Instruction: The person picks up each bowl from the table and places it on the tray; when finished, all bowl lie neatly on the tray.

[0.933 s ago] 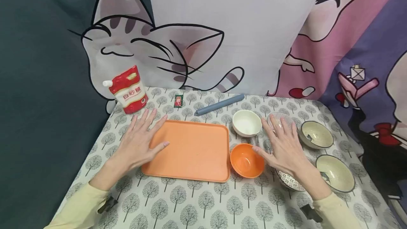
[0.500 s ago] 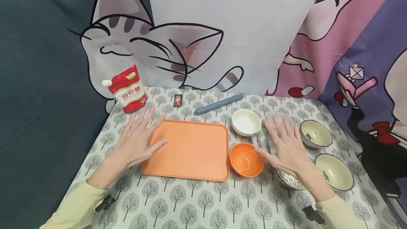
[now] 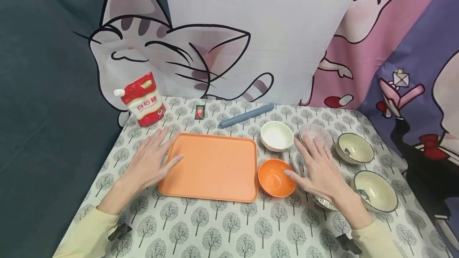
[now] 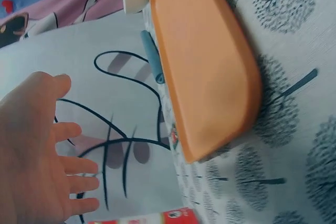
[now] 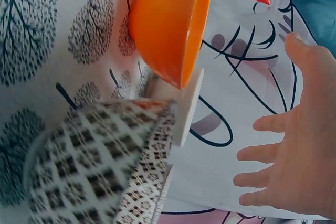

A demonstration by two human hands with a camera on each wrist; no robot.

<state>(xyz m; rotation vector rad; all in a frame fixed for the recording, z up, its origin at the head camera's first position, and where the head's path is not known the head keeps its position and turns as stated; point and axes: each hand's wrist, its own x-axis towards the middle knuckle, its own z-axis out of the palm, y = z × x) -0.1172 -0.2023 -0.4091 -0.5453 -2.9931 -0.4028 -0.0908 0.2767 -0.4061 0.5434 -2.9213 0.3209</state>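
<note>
My left hand [image 3: 150, 160] is held with spread fingers over the left edge of an orange rectangular tray [image 3: 211, 168], holding nothing. In the left wrist view the same hand [image 4: 39, 156] is above the table, apart from the tray [image 4: 205, 66]. My right hand [image 3: 320, 172], also spread and holding nothing, hovers among the bowls at the right. Its thumb overlaps an orange bowl [image 3: 275, 178] in the head view, and its fingertips overlap a clear ribbed bowl [image 3: 315, 131]. Below it a patterned bowl [image 5: 89, 166] is mostly hidden from the head camera.
A white bowl [image 3: 277, 135] stands behind the orange one. Two beige dark-rimmed bowls [image 3: 355, 148] are at the far right. At the back lie a grey-blue rod [image 3: 246, 116] and a small green-red packet [image 3: 200, 112]. A red-and-white sugar pouch [image 3: 144, 100] stands back left.
Both hands draw back slightly toward the body, fingers still spread. More of the clear ribbed bowl shows. The head view shifts a little; the tray and bowls stay in place.
</note>
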